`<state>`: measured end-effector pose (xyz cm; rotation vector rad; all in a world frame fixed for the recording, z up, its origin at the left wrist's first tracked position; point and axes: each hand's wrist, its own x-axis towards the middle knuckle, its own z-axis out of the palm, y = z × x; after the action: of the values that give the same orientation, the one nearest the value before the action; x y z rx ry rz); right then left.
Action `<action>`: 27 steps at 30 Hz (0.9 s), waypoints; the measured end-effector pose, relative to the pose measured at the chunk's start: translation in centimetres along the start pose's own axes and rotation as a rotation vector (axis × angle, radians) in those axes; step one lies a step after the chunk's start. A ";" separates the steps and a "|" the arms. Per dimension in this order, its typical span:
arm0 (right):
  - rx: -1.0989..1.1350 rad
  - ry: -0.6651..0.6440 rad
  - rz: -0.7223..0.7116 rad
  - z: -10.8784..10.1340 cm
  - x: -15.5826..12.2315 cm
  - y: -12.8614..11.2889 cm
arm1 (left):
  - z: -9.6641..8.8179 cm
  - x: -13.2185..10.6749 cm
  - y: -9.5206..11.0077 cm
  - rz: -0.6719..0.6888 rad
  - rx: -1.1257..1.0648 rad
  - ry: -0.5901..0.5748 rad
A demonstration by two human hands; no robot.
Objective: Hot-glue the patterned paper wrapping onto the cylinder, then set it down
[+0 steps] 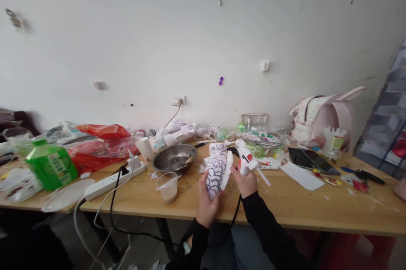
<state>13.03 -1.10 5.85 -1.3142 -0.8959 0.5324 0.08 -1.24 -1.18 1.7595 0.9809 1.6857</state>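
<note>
Left hand (206, 202) grips the patterned paper cone (217, 168) above the table edge (285, 215); right hand (245, 181) grasps the glue gun (245, 158), nozzle close: hot glue could burn fingers, cord could snag the cup (167, 186)

Bare table (304, 202) opens at four o'clock of the hands, easy passage. Ten o'clock is blocked by the steel bowl (174, 157) and plastic cup (168, 186); twelve o'clock is cluttered; the phones (312, 161) sit at two o'clock.
</note>
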 end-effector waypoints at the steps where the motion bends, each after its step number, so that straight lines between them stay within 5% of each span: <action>1: -0.014 -0.012 -0.031 0.0 0.0 -0.1 | 0.0 0.0 0.0 0.000 0.003 -0.001; 7: -0.069 -0.030 -0.128 0.6 0.1 -0.1 | 0.1 0.0 -0.1 0.012 0.005 0.012; 27: -0.181 0.019 -0.114 1.1 0.1 -0.5 | 0.1 0.1 0.4 0.013 0.007 0.013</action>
<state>12.12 -0.48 6.36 -1.4187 -1.0147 0.3560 0.25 -1.35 -0.85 1.7655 0.9837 1.7056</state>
